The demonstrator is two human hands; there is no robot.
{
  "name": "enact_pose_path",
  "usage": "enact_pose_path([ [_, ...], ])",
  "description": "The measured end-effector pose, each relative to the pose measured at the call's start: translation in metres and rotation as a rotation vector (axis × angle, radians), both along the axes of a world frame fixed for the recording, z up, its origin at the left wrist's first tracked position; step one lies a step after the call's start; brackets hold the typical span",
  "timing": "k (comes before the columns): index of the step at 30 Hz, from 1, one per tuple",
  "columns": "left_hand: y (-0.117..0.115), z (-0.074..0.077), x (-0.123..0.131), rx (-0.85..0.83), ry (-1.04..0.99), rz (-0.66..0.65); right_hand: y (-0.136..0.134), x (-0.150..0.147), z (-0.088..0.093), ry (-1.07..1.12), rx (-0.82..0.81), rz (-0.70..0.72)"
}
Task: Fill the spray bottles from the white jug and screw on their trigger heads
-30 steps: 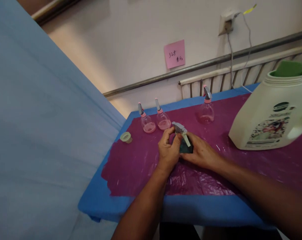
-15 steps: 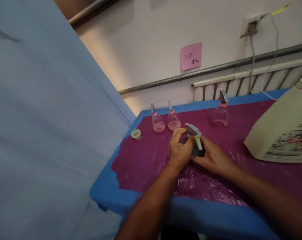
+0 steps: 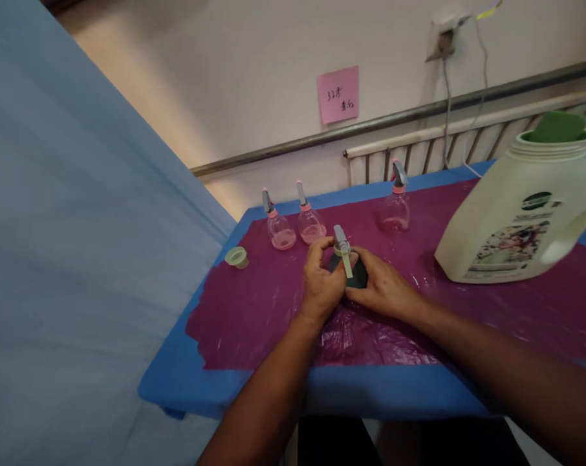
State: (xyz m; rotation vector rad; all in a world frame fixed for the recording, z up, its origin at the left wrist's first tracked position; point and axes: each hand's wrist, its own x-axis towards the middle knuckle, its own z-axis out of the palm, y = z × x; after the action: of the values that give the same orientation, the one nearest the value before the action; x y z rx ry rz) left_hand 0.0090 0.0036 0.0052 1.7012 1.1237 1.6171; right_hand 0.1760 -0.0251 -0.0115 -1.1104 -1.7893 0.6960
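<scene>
Both hands are on a dark green spray bottle (image 3: 358, 277) with a grey head and pale green trigger, upright near the middle of the table. My left hand (image 3: 322, 278) is closed at its neck, with the thumb by the trigger. Around the body's right side wraps my right hand (image 3: 383, 285). Part of the bottle is hidden behind the fingers. Just beyond stand two clear spray bottles with pink liquid, one on the left (image 3: 281, 234) and one beside it (image 3: 312, 226). A third pink spray bottle (image 3: 396, 210) is farther right.
A large cream jug (image 3: 497, 226) with a green piece (image 3: 559, 127) in its mouth stands at the right. The pale cap (image 3: 237, 257) lies at the left. Purple plastic sheeting (image 3: 254, 310) covers the blue table (image 3: 171, 362). A pipe (image 3: 273, 150) runs along the wall behind.
The view has shifted to the right, showing more of the jug. The spray bottle's head has turned so its trigger points more toward me. Both hands stay on the bottle.
</scene>
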Motion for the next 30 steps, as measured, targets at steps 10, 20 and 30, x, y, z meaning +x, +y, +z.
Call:
enact_pose_path([
  [10, 0.005, 0.011, 0.003, -0.029, 0.005, -0.045, 0.004, 0.0, 0.001, -0.002, -0.006, -0.022],
  [20, 0.006, 0.005, 0.002, -0.072, -0.023, -0.077, 0.003, 0.0, -0.002, 0.016, 0.004, -0.003],
  [30, 0.012, -0.01, -0.009, 0.124, -0.008, -0.146, 0.001, 0.009, -0.007, 0.013, -0.056, 0.108],
])
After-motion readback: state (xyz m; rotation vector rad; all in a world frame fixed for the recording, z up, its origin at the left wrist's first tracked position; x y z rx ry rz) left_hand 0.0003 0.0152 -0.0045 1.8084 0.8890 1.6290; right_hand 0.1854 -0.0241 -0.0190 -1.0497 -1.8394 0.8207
